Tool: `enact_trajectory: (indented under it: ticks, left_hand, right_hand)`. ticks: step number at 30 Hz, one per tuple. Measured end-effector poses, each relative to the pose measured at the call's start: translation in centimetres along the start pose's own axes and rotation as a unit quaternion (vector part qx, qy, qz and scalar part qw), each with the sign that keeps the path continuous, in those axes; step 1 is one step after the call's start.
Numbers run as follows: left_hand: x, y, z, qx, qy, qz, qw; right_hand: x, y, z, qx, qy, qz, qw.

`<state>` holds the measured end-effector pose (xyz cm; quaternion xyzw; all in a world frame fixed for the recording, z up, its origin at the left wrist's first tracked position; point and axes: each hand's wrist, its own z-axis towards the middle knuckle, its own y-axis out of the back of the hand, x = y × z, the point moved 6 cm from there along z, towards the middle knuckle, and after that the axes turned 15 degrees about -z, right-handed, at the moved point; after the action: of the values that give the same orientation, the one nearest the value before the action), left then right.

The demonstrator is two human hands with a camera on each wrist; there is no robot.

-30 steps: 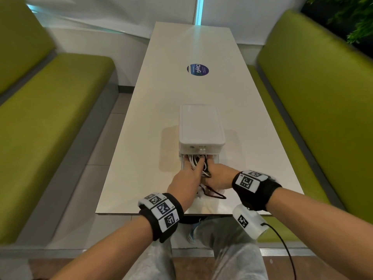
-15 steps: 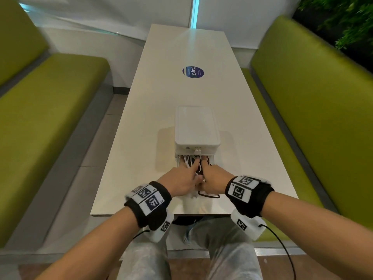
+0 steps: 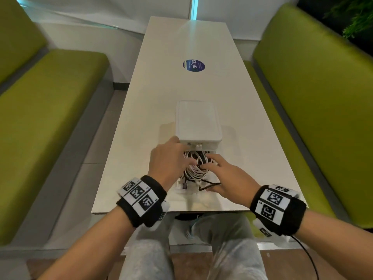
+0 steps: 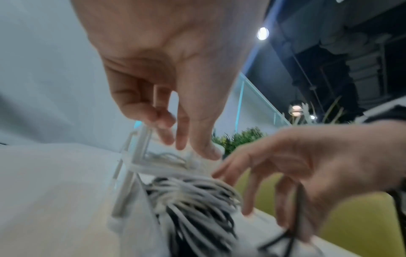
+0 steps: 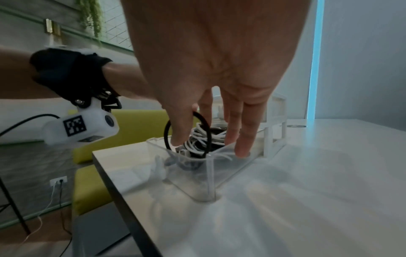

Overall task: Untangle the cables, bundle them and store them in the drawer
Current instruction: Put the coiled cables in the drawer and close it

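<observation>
A white drawer unit [image 3: 197, 120] stands on the table, its clear drawer [image 5: 208, 173] pulled out toward me. A pile of white and black cables [image 3: 196, 167] fills the drawer. My left hand [image 3: 167, 160] hovers over the drawer's left side by the unit's front, fingers loosely bent and holding nothing [image 4: 193, 104]. My right hand [image 3: 224, 174] lies over the cables with straight fingers reaching down into the drawer [image 5: 241, 139]. A black cable loop [image 5: 167, 132] hangs round its thumb and sticks out at the drawer's near end [image 3: 209, 185].
The long white table [image 3: 189, 43] carries a round blue sticker [image 3: 193, 65] beyond the unit. Green benches [image 3: 50, 102] flank it on both sides. The drawer's near end is close to the table's front edge [image 3: 141, 212]. My knees are below it.
Both hands were pressed together at the drawer's near end. They have since parted: the left went forward toward the unit's front, the right spread flat over the cables.
</observation>
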<state>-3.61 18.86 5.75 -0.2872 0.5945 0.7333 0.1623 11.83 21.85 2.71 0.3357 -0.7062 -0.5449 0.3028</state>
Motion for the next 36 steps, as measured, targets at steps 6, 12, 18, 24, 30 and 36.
enact_trajectory:
  ticks: [6,12,18,24,30,36]
  left_hand:
    - [1.4,-1.7,2.3,0.1,-0.046,0.035,0.993]
    - [2.6,-4.3,1.5,0.155,-0.044,0.094,0.982]
    - [2.6,-4.3,1.6,0.131,-0.04,0.103,0.985]
    - [2.6,-4.3,1.6,0.117,-0.038,0.09,0.988]
    - [2.5,-4.5,1.2,0.117,-0.045,0.113,0.986]
    - [2.6,-4.3,1.5,0.131,-0.032,0.058,0.989]
  right_hand:
    - [-1.0,0.5,3.2,-0.013,-0.042,0.004,0.999]
    - [-1.0,-1.2,5.0,-0.036,-0.102,0.007,0.994]
    - [-1.4,0.6,2.9,-0.173,-0.086,-0.034,0.981]
    - [-0.8,-0.3,2.3,-0.068,0.002,-0.123,0.99]
    - [-1.1,-0.5,2.9,-0.097,-0.017,-0.186,0.978]
    - [-1.5,0.3,3.7,-0.142,-0.04,-0.174,0.974]
